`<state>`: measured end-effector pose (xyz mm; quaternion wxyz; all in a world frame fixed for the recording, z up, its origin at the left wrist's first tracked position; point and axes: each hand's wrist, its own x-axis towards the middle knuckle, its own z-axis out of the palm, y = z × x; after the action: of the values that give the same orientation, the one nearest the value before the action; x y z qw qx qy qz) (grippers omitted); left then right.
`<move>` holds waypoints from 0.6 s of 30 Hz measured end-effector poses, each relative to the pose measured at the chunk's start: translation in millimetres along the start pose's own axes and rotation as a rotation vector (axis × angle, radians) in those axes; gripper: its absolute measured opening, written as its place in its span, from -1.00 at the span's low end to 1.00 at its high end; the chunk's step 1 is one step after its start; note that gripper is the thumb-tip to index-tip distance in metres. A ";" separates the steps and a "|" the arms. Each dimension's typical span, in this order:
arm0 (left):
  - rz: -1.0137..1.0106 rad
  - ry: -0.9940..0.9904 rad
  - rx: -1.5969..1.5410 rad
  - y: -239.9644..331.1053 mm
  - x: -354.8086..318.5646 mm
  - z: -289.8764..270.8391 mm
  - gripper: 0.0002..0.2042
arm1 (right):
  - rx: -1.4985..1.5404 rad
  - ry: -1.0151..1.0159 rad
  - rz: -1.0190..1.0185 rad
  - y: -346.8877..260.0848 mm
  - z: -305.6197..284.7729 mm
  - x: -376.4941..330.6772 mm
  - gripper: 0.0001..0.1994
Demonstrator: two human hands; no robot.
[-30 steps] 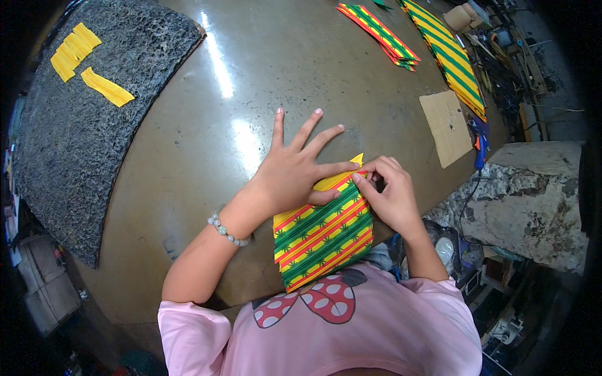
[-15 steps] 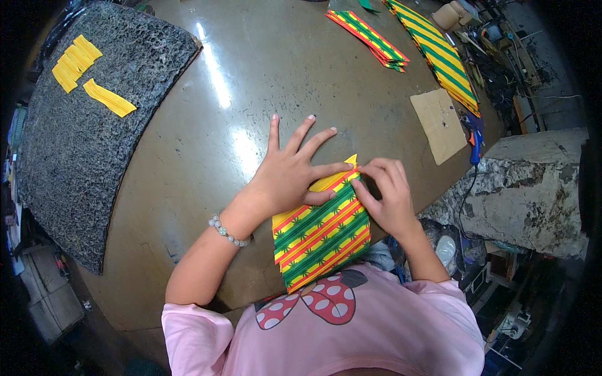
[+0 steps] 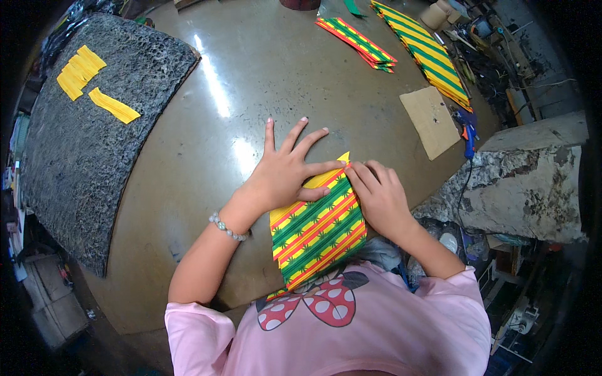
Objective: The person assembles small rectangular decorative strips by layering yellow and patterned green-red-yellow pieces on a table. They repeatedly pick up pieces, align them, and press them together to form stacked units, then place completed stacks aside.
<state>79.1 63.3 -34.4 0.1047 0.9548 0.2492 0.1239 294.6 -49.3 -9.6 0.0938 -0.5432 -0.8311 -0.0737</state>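
Note:
A piece of striped fabric, green, yellow and red with dark leaf shapes, lies in front of me at the near edge of the table. Its lower corner hangs over the edge against my pink shirt. My left hand rests flat with fingers spread, its index finger and thumb pressing on the fabric's upper left part. At the fabric's upper right edge, my right hand has its fingers bent and closed on the border, close to the left index fingertip. A plain yellow strip shows along the fabric's top edge.
The brown table is smooth and shiny. A rough dark slab with yellow strips covers its left. Folded striped strips, a striped fabric stack, cardboard and a blue glue gun lie to the right.
My right hand has shifted slightly up and left along the fabric's edge, its fingers now drawn together. My left hand stays spread on the fabric. The whole view has shifted slightly.

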 end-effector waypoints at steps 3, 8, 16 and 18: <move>0.000 0.020 -0.013 -0.4 -0.7 2.4 -0.37 | -0.001 -0.030 -0.037 6.6 -6.8 6.3 -0.57; -0.002 0.000 -0.028 -1.9 0.4 4.6 -0.29 | 0.237 -0.075 -0.036 -0.8 -10.3 3.2 -0.63; -0.005 -0.022 -0.064 0.1 0.7 4.0 -0.29 | 0.298 0.003 -0.096 -18.7 -0.9 10.4 -0.64; -0.002 -0.040 -0.086 -0.2 1.9 3.8 -0.29 | 0.274 0.032 -0.043 -17.6 -5.1 15.1 -0.67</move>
<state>81.8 63.9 -37.8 0.1509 0.9514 0.2425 0.1152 273.0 -44.0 -1.4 0.1784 -0.5063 -0.8432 0.0299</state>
